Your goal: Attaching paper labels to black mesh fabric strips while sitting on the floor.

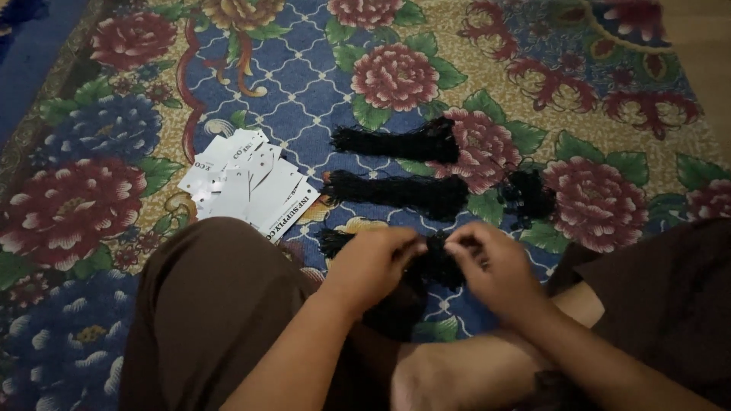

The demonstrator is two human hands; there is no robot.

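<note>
My left hand [371,262] and my right hand [495,266] meet over a bundle of black strings [435,259] just in front of my legs. Both hands pinch it, left on its left part, right on its right end. Its frayed tip [333,240] sticks out to the left. Two more black string bundles lie on the carpet beyond: one [396,190] in the middle, another [396,141] farther away. A loose black clump [527,194] lies to their right.
A pile of white paper tags [247,186] with small holes lies on the floral carpet [304,84] to the left. My brown-clad knees [205,304] frame the near area, and a bare foot [457,373] lies between them.
</note>
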